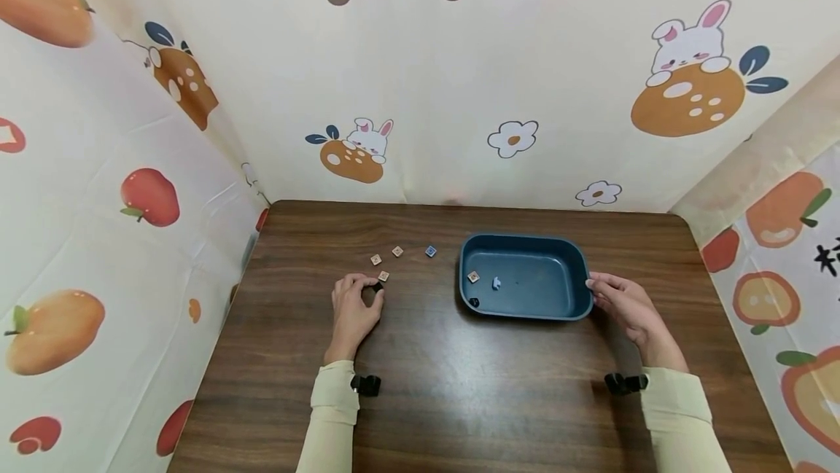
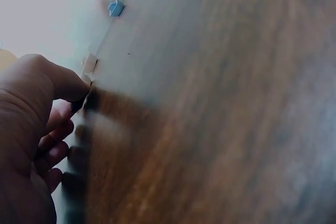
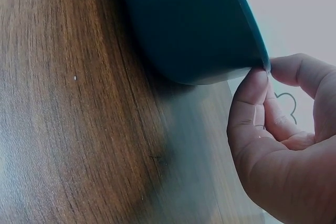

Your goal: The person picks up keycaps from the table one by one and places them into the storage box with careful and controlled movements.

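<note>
Thumb and forefinger of my left hand [image 1: 353, 315] pinch a small black block [image 1: 377, 286] at the table's left side; in the left wrist view, the fingers mostly hide it. Just beyond it lies a small tan block [image 1: 383, 276], with two more tan blocks behind. A blue block [image 1: 430, 251] sits further right. My right hand [image 1: 631, 310] pinches the right rim of a dark blue rectangular tray [image 1: 525, 314], also seen in the right wrist view. Inside the tray's left part are a tan block [image 1: 474, 277], a pale blue piece [image 1: 496, 283] and a black block [image 1: 475, 302].
The dark wood table [image 1: 459, 400] ends at a printed cloth backdrop [image 1: 433, 94] behind, with more cloth along both sides. A black band [image 1: 365, 385] circles the left wrist, and another black band [image 1: 625, 383] the right.
</note>
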A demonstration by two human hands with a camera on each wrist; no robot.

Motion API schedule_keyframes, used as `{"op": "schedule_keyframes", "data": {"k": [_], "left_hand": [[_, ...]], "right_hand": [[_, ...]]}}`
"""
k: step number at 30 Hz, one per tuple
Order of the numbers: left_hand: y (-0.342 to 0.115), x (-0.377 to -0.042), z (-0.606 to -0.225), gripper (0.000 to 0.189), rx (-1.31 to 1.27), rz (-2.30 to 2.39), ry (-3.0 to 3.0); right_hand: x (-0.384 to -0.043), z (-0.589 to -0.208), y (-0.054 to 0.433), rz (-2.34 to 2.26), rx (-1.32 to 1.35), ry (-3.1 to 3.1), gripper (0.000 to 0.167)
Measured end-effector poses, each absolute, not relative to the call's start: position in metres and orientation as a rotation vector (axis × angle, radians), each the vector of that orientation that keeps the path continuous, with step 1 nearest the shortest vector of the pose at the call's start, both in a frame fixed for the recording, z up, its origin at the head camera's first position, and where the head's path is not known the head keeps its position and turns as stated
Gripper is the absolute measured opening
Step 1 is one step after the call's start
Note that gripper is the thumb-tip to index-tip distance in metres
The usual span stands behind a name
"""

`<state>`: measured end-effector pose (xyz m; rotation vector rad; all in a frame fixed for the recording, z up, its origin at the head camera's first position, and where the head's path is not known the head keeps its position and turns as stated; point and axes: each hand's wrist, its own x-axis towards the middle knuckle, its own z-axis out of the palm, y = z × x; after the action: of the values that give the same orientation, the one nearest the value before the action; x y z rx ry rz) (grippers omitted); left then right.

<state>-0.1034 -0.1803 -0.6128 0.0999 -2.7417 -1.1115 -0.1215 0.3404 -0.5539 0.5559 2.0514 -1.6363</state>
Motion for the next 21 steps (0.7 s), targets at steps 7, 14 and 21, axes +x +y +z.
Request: {"op": "schedule_keyframes", "data": {"k": [7, 14, 21], "left_hand": [[-0.180, -0.103, -0.615, 0.021, 0.123, -1.130, -2.752], [-0.179, -0.105, -0.606, 0.023, 0.127, -1.148, -2.759], [-0.178, -0.107, -0.601, 0.022, 0.105, -1.153, -2.756]], "right_hand": [[-0.121, -0.554, 0.340, -1.634, 0.554, 2.059, 0.062], [-0.123, -0.551, 0.339, -1.633, 0.548, 2.063, 0.064], [-0.121, -0.553, 0.339, -1.663, 0.542, 2.055, 0.052]]}}
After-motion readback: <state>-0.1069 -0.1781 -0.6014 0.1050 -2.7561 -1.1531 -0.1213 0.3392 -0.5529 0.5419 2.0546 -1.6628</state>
